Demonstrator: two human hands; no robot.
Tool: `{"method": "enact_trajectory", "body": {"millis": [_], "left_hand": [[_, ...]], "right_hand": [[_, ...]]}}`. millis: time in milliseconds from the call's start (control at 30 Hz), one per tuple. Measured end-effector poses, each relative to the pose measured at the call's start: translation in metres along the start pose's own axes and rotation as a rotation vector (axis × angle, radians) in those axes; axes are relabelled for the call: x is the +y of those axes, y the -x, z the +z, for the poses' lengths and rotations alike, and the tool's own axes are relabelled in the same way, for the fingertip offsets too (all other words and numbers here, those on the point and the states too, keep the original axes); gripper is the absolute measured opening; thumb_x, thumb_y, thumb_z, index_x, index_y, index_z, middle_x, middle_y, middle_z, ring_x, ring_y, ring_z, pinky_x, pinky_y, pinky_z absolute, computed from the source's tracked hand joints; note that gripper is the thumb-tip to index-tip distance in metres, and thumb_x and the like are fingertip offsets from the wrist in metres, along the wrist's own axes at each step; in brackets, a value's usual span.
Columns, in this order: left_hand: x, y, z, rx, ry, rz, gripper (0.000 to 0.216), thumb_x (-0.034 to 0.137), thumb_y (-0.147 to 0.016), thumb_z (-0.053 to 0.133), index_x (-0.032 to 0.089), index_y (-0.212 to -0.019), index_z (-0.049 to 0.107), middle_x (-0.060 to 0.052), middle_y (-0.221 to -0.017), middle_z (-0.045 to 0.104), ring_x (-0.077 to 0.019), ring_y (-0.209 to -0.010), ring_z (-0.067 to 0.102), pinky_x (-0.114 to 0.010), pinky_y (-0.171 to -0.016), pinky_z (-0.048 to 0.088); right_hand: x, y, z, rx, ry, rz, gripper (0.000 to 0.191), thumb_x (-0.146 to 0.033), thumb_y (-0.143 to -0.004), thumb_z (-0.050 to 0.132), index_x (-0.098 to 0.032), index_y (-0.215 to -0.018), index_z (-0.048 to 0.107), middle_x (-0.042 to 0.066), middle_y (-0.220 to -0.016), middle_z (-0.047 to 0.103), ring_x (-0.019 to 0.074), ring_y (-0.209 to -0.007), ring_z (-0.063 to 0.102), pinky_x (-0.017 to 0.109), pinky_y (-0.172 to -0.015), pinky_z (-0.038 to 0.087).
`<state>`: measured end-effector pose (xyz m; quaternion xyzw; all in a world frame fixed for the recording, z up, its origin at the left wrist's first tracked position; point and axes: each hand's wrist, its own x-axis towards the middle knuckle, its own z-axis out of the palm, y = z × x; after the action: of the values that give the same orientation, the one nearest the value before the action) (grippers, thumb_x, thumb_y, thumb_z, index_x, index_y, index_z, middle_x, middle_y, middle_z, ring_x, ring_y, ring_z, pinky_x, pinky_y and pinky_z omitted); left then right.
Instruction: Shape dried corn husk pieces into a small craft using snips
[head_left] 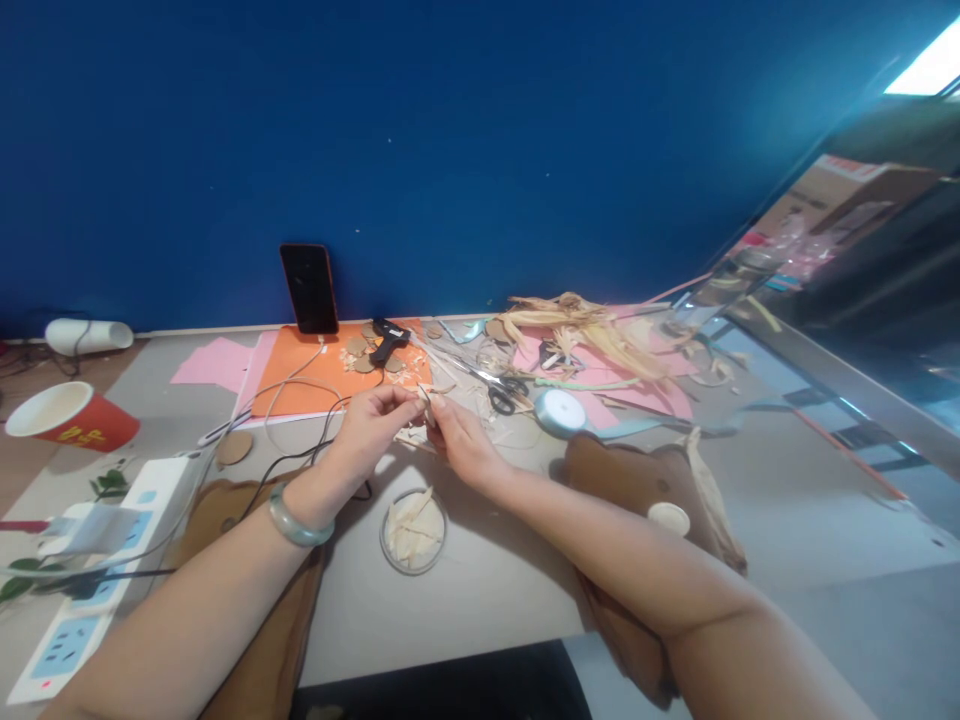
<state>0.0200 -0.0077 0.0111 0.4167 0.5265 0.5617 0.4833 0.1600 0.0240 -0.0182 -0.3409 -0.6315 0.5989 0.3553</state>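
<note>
Blue wall [480, 150] stands behind a pale surface [465, 610], and lots of little craft bits lie near it. Both hands meet over the middle. The left hand [364, 432] and the right hand [466, 440] pinch one small brown piece [428, 408] between their fingers. They both hold it, maybe because it is so tiny that one hand alone would let it wobble. It is too small and blurry to tell just what it is.

Just on the near side of the fingers sits a round dish [413, 572] with pale strips [412, 530] in it. I think it is put there so it is easy to reach. Past the fingers, a little to the left, a black glue gun [390, 342] lies on an orange sheet [289, 390], which may save the surface from drips. Farther off that way, a phone [309, 288] leans on the wall so it can stand up. To the right of the fingers are scissors [504, 396] and a ribbon roll [559, 411], close by and perhaps handy. Dry husks [585, 320] lie beyond those. A power strip [75, 635] is far to the left, with wires plugged in.
</note>
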Motion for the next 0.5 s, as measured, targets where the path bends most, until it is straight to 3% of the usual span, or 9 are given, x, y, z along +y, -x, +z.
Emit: {"method": "enact_trajectory", "body": {"millis": [500], "left_hand": [[-0.0008,0.0003,-0.0018,-0.027,-0.027,-0.009,0.024,0.037,-0.066,0.077,0.016,-0.065,0.065,0.0,-0.063,0.064,-0.0133,-0.063,0.059,-0.027,-0.069,0.048]], "right_hand": [[-0.0017,0.0004,-0.0005,-0.011,-0.027,0.036,0.051,-0.07,-0.088,0.037,-0.022,-0.071,0.043,-0.006,-0.052,0.031,0.0101,-0.047,0.029,0.024,-0.044,0.025]]}}
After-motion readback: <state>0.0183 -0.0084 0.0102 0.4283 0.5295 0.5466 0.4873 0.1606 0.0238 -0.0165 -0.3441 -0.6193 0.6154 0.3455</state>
